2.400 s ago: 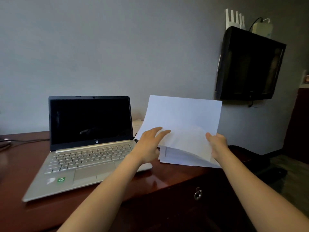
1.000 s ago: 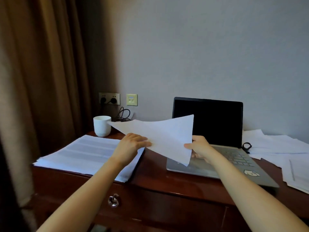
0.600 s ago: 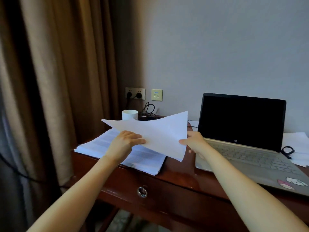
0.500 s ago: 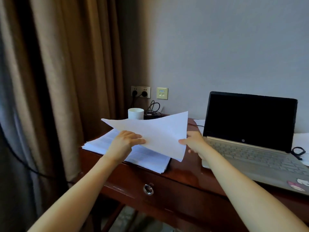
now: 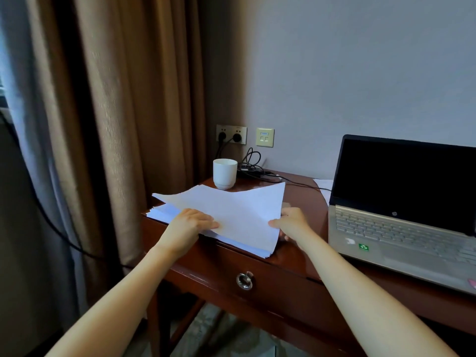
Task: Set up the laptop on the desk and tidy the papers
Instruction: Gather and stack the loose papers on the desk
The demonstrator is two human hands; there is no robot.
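The glossy dark-red wooden desk [image 5: 296, 256] has the open silver laptop [image 5: 401, 217] on my right. I've lowered the white paper sheets [image 5: 231, 215] from mid-air onto the stack at the left corner; left hand [image 5: 190, 228] and right hand [image 5: 292, 222] both still pinch their edges, so this batch looks nearly filed.

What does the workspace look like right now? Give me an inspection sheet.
Surface: glossy dark brown wooden desk, ring-pull drawer.
Job's things: open silver laptop, screen dark; white paper sheets being lowered onto the white paper stack at the desk's left end.
Clutter: white ceramic cup behind the stack.
Hands: left hand and right hand both grip the sheets.
Cables: black cables plugged into the wall sockets.
Surroundings: brown curtain, grey wall.
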